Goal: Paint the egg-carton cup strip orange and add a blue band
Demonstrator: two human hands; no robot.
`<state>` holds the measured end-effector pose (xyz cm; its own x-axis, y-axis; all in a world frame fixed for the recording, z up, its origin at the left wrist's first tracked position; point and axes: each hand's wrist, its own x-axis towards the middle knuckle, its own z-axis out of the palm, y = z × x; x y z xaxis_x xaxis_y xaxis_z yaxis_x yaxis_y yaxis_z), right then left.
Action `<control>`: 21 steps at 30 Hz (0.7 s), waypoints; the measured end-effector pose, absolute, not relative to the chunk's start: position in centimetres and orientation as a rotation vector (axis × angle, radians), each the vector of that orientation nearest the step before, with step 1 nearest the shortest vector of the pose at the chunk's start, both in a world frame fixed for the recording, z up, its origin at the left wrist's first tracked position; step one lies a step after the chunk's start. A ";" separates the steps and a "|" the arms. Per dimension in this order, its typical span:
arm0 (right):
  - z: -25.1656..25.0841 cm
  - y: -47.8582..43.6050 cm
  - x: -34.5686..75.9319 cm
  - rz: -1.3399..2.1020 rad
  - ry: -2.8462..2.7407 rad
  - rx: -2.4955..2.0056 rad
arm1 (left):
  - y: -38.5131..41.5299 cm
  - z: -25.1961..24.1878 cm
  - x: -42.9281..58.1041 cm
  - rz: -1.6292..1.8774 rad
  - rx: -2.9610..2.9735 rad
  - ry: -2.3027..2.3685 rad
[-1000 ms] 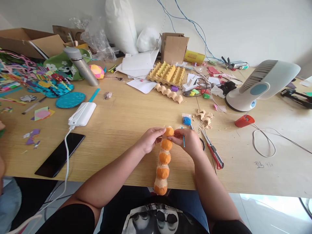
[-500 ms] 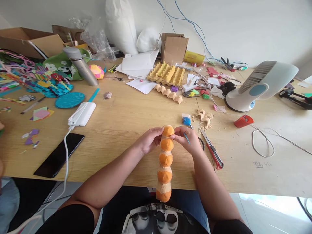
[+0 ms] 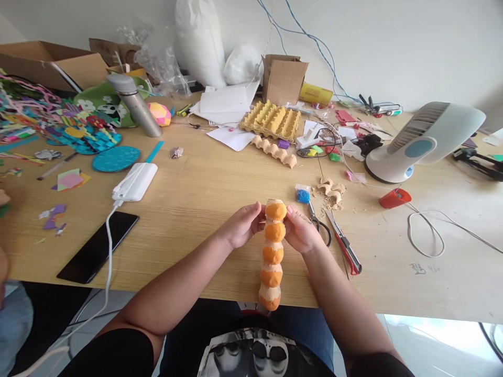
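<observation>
A strip cut from an egg carton (image 3: 272, 255), with several rounded cups coated in orange and bare tan pulp between them, points toward me over the table's front edge. Its far end is held between my two hands. My left hand (image 3: 242, 226) grips that end from the left, thumb up at the top cup and fingers partly hidden behind. From the other side, my right hand (image 3: 302, 230) pinches the same end with its thumb beside the top cup. Scissors (image 3: 323, 228) and a red utility knife (image 3: 346, 246) lie just right of my right hand.
A blue clay packet (image 3: 303, 195) and carton scraps (image 3: 332, 189) lie beyond the scissors. Farther back are a yellow egg tray (image 3: 271, 120) and a white fan (image 3: 424, 141). A power bank (image 3: 135, 182) and phone (image 3: 98, 247) are at left, near another person's arm (image 3: 3, 262).
My right hand has shifted to the strip's right side, and the thin blue stick seen in it before no longer shows. The strip sits slightly farther right and forward in view.
</observation>
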<state>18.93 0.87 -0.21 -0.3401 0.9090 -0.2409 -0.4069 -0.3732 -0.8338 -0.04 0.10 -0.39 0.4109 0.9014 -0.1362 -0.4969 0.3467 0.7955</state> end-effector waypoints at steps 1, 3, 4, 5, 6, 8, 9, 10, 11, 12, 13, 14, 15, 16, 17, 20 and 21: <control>-0.1 0.9 19.0 1.846 -0.853 -0.906 | 0.1 -0.4 -0.1 0.989 0.745 0.638; 0.0 0.8 19.0 1.851 -0.854 -0.900 | 0.2 -0.3 -0.1 0.999 0.732 0.647; 0.0 0.7 19.0 1.851 -0.857 -0.899 | 0.2 -0.3 -0.2 1.004 0.729 0.651; 0.0 0.7 19.0 1.845 -0.864 -0.900 | 0.2 -0.2 -0.2 1.009 0.729 0.653; 0.0 0.6 18.9 1.836 -0.876 -0.904 | 0.1 -0.2 -0.2 1.012 0.732 0.655; 0.0 0.5 18.9 1.817 -0.902 -0.917 | 0.1 -0.2 -0.1 1.007 0.736 0.663; 0.0 0.5 18.8 1.812 -0.909 -0.923 | 0.1 -0.2 -0.1 1.000 0.735 0.666; 0.0 0.4 18.8 1.810 -0.910 -0.925 | 0.0 -0.2 0.0 0.995 0.729 0.671; 0.0 0.4 18.7 1.810 -0.906 -0.925 | 0.0 -0.2 0.0 0.996 0.721 0.675; 0.0 0.3 18.6 1.810 -0.901 -0.921 | 0.0 -0.3 0.1 0.999 0.712 0.679; 0.0 0.3 18.6 1.811 -0.898 -0.916 | 0.0 -0.3 0.1 1.005 0.705 0.681; 0.0 0.3 18.5 1.812 -0.899 -0.910 | 0.0 -0.4 0.2 1.012 0.700 0.682; 0.0 0.3 18.5 1.814 -0.902 -0.903 | 0.0 -0.4 0.2 1.018 0.697 0.685; 0.0 0.3 18.5 1.818 -0.906 -0.897 | 0.0 -0.5 0.2 1.024 0.693 0.687; 0.0 0.3 18.4 1.825 -0.908 -0.890 | 0.0 -0.5 0.2 1.028 0.690 0.686; -0.2 0.4 18.4 1.833 -0.889 -0.876 | 0.0 -0.5 0.3 1.030 0.692 0.680; -0.2 0.4 18.4 1.824 -0.888 -0.877 | 0.0 -0.5 0.3 1.031 0.695 0.680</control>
